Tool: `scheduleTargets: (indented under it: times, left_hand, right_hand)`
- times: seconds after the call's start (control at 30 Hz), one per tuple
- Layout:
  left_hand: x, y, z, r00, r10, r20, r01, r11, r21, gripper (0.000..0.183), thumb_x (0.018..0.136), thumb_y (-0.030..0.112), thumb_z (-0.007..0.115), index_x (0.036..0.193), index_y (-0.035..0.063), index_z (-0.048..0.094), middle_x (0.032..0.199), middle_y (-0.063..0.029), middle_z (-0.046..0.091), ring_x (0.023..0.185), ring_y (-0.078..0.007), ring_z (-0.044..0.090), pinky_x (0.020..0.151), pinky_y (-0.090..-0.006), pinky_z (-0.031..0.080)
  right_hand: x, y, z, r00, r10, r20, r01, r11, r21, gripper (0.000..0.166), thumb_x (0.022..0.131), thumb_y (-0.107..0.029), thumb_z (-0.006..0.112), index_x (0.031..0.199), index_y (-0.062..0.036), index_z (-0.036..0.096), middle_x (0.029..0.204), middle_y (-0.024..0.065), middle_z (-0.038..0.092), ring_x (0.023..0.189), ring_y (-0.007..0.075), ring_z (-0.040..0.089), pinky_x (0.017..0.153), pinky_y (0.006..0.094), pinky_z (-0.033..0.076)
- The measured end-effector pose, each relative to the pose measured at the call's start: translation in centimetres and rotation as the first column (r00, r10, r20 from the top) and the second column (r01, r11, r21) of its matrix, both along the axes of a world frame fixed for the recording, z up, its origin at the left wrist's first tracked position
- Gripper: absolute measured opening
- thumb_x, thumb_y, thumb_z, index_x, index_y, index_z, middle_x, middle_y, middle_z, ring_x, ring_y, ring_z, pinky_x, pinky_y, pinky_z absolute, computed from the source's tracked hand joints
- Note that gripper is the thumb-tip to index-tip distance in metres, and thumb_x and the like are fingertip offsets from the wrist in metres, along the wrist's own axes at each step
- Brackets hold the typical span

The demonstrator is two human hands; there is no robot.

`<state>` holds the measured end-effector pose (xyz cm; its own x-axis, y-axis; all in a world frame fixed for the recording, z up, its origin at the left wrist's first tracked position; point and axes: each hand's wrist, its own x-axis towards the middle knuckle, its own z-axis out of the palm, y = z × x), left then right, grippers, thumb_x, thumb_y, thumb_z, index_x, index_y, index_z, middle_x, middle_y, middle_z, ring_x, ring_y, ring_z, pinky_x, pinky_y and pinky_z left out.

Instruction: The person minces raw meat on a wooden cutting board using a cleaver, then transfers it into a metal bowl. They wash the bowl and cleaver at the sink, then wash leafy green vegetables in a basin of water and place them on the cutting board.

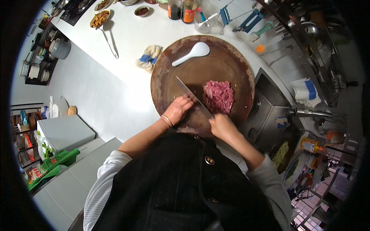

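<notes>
A large round wooden chopping board (173, 80) lies before me. On its right half sits a heap of chopped raw pink meat (218, 96). My right hand (224, 127) grips the handle of a long knife (199, 104), whose blade slants up and left across the board, left of the meat. My left hand (179, 109) has its bent fingertips at the near side of the blade; whether they hold a scrap of meat or press on the steel is unclear. A white rice paddle (195, 53) rests near the board's far edge.
A knotted cloth (150, 57) touches the board's left edge. Beyond are a ladle of brown pieces (100, 20), a small bowl (142, 11) and sauce bottles (189, 13). The metal sink (266, 115) with its faucet (315, 112) adjoins on the right.
</notes>
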<state>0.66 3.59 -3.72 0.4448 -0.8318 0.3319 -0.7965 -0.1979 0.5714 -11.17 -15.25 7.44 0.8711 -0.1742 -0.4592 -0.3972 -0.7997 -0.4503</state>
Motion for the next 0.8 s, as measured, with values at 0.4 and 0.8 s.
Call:
scheduleTargets:
  times: [0.4, 0.8]
  left_hand:
    - [-0.2, 0.3, -0.2, 0.999, 0.000, -0.042, -0.001, 0.999, -0.041, 0.032, 0.074, 0.000, 0.060, 0.106, 0.0017, 0.062, 0.110, -0.0147, 0.060, 0.107, -0.0340, 0.056, 0.092, -0.0403, 0.046]
    - [-0.1, -0.3, 0.8, 0.998, -0.041, -0.038, 0.039, 0.997, -0.061, 0.036, 0.076, -0.004, 0.055, 0.111, 0.0017, 0.062, 0.117, -0.0157, 0.060, 0.118, -0.0354, 0.053, 0.101, -0.0432, 0.044]
  right_hand:
    - [0.7, -1.2, 1.4, 0.993, 0.018, -0.120, -0.007, 0.996, 0.086, 0.024, 0.087, -0.018, 0.061, 0.089, 0.0061, 0.065, 0.088, 0.0310, 0.063, 0.086, 0.0460, 0.063, 0.076, 0.0501, 0.050]
    - [4.4, -1.4, 1.2, 0.982, -0.105, -0.158, 0.143, 0.957, 0.251, 0.030, 0.088, -0.020, 0.059, 0.084, 0.0096, 0.064, 0.068, 0.0265, 0.063, 0.071, 0.0372, 0.068, 0.064, 0.0481, 0.052]
